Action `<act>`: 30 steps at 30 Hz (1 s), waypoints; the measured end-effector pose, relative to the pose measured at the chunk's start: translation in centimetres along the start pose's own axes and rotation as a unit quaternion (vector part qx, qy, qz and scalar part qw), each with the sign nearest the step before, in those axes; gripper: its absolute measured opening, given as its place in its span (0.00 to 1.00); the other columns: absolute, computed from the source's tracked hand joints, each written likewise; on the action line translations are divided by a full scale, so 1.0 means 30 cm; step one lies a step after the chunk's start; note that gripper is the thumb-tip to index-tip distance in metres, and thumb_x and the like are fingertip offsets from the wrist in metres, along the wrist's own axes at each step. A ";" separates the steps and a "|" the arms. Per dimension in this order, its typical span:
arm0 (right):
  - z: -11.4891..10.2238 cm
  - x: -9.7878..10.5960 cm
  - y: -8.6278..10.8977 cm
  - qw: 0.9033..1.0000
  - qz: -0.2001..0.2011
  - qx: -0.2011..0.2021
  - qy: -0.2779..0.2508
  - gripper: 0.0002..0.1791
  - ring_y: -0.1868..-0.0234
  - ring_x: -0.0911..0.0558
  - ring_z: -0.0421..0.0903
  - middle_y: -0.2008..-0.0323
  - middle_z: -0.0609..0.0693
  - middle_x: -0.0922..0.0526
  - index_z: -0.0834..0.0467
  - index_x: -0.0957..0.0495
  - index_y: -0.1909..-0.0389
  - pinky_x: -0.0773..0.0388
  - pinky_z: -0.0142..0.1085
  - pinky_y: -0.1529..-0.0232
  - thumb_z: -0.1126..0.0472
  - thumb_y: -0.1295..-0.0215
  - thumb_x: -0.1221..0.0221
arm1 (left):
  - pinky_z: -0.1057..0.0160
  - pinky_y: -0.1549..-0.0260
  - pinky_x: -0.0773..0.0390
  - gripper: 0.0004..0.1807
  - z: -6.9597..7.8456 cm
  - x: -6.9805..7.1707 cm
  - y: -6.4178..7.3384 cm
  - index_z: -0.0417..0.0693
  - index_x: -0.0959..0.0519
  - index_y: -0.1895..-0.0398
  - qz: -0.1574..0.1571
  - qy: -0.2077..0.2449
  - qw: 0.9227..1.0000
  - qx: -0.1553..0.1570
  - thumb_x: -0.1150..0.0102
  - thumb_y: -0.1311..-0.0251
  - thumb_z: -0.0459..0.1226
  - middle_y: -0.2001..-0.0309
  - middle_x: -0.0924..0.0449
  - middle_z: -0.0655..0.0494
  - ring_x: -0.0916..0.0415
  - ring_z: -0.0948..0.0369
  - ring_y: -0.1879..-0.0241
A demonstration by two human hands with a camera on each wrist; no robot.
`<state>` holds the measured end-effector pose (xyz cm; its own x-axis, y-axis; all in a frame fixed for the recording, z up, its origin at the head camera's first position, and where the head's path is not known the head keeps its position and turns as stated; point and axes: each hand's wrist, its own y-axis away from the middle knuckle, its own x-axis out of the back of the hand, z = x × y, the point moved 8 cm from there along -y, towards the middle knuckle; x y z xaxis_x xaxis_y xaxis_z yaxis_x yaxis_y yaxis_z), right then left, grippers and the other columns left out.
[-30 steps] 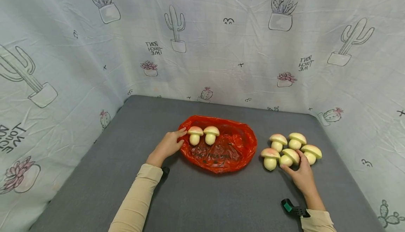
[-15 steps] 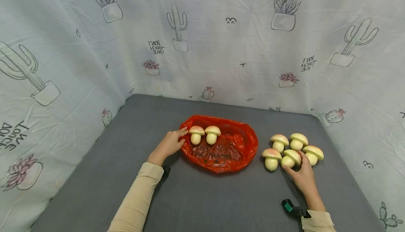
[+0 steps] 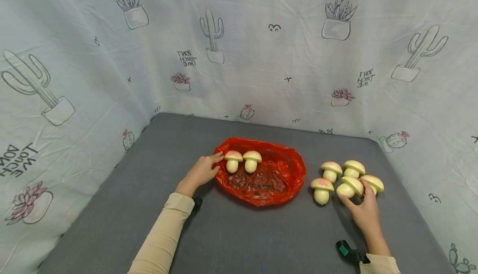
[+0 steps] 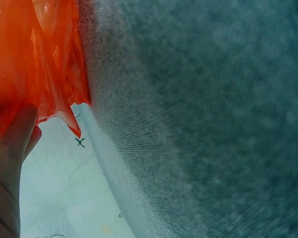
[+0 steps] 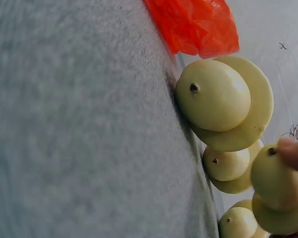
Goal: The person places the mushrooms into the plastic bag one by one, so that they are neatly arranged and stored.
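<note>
My left hand (image 3: 201,171) holds the left rim of a red plastic bag (image 3: 264,184), which lies spread open on the table. In the left wrist view, fingers (image 4: 12,144) press against the bag's wall. Inside, on its left side, two toy mushrooms (image 3: 232,165) with pale stems and pinkish-yellow caps sit side by side. To the right, my right hand (image 3: 366,211) pinches another toy mushroom (image 3: 347,189) between thumb and fingers. That mushroom (image 5: 275,178) appears tilted in the right wrist view, raised beside the others, with a fingertip at its stem end.
Several more toy mushrooms stand around the right hand: one at front left (image 3: 322,195), two behind (image 3: 330,172), and one partly hidden by the fingers (image 3: 375,182). A grey cloth (image 3: 261,240) covers the table. White curtains (image 3: 254,50) with cactus drawings enclose the back and sides.
The pinched mushroom has shifted slightly right and away from the front-left one, together with my right hand. My left hand stays at the bag's rim. The head view has moved a little.
</note>
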<state>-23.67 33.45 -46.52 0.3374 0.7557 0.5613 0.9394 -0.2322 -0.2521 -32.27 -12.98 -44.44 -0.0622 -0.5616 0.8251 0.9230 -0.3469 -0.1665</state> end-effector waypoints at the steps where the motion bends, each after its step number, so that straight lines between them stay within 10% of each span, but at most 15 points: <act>1: -0.007 0.003 0.001 1.000 0.004 0.003 -0.001 0.49 0.36 0.40 0.65 0.33 0.71 0.45 0.66 0.54 0.27 0.44 0.19 0.43 0.61 0.44 0.35 | 0.64 0.72 0.34 0.25 0.000 -0.001 0.000 0.35 0.27 0.39 -0.002 0.000 1.000 0.001 0.45 0.42 0.28 0.35 0.32 0.44 0.33 0.57 0.78; 8: -0.070 0.017 -0.005 1.000 0.021 0.023 -0.001 0.49 0.37 0.38 0.44 0.34 0.66 0.41 0.63 0.51 0.27 0.46 0.09 0.53 0.63 0.46 0.33 | 0.60 0.62 0.30 0.24 -0.001 -0.003 -0.001 0.35 0.27 0.40 0.003 -0.002 1.000 -0.003 0.45 0.43 0.28 0.35 0.32 0.44 0.24 0.49 0.48; 13: -0.153 0.001 -0.009 0.996 0.000 0.074 -0.041 0.48 0.39 0.40 0.26 0.34 0.67 0.42 0.64 0.52 0.27 0.45 0.11 0.48 0.68 0.44 0.35 | 0.62 0.70 0.32 0.25 -0.002 -0.003 -0.005 0.35 0.27 0.40 -0.001 0.005 1.000 0.000 0.45 0.43 0.27 0.35 0.32 0.43 0.24 0.51 0.65; 20: -0.261 -0.049 -0.023 0.988 -0.044 0.117 -0.087 0.48 0.39 0.42 0.23 0.33 0.66 0.44 0.61 0.55 0.26 0.45 0.13 0.45 0.70 0.42 0.38 | 0.57 0.53 0.27 0.24 0.002 0.007 -0.015 0.34 0.27 0.40 0.008 -0.007 1.000 -0.007 0.45 0.43 0.28 0.36 0.31 0.43 0.31 0.47 0.40; 26: -0.316 -0.118 -0.041 0.984 -0.067 0.133 -0.102 0.47 0.39 0.41 0.23 0.32 0.64 0.42 0.60 0.53 0.26 0.45 0.13 0.43 0.69 0.43 0.37 | 0.61 0.65 0.28 0.25 -0.003 0.005 -0.014 0.35 0.27 0.39 0.002 -0.005 1.000 0.000 0.45 0.42 0.28 0.35 0.32 0.44 0.22 0.49 0.61; 30: -0.361 -0.168 -0.041 0.979 -0.079 0.150 -0.114 0.47 0.41 0.40 0.23 0.32 0.62 0.41 0.62 0.51 0.27 0.40 0.14 0.47 0.70 0.45 0.35 | 0.59 0.62 0.27 0.24 -0.007 0.001 -0.005 0.35 0.27 0.39 0.000 -0.004 1.000 0.001 0.45 0.42 0.28 0.35 0.32 0.43 0.23 0.47 0.53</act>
<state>-25.86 23.29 -40.51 0.1359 0.8923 0.4305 0.9076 0.0621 -0.4153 -32.49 -13.11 -44.52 -0.0590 -0.5552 0.8296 0.9240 -0.3450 -0.1652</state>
